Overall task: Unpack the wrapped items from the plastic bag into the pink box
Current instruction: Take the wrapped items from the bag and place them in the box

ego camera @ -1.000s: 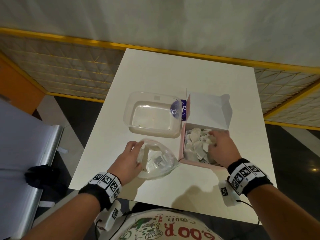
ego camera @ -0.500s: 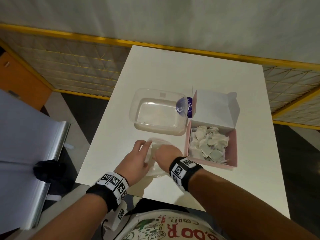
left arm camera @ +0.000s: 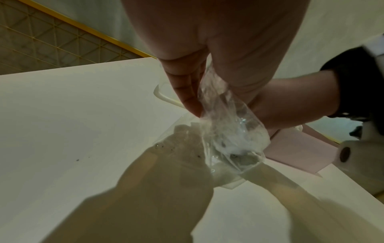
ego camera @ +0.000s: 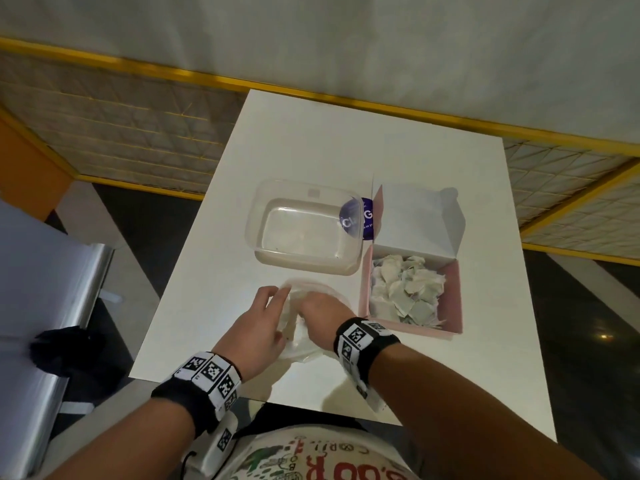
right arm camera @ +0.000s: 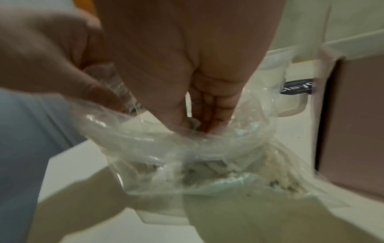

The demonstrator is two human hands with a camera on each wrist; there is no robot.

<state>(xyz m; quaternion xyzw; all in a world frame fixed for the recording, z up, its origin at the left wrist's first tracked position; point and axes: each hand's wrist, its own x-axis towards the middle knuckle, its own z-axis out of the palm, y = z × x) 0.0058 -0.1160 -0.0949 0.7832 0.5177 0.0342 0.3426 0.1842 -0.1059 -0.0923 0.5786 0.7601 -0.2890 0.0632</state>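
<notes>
Head view: table carries a clear tub beside the box, full of items. My left hand pinches the bag open; my right hand reaches inside, grip unclear.

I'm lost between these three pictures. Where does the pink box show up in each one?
Head view: the pink box sits right of centre on the table, open, with wrapped items inside.
Left wrist view: only a pink corner shows at the right, behind the plastic bag.
Right wrist view: its pink wall fills the right edge.
Shared landmark: the plastic bag, just left of the box in all three views.
</notes>
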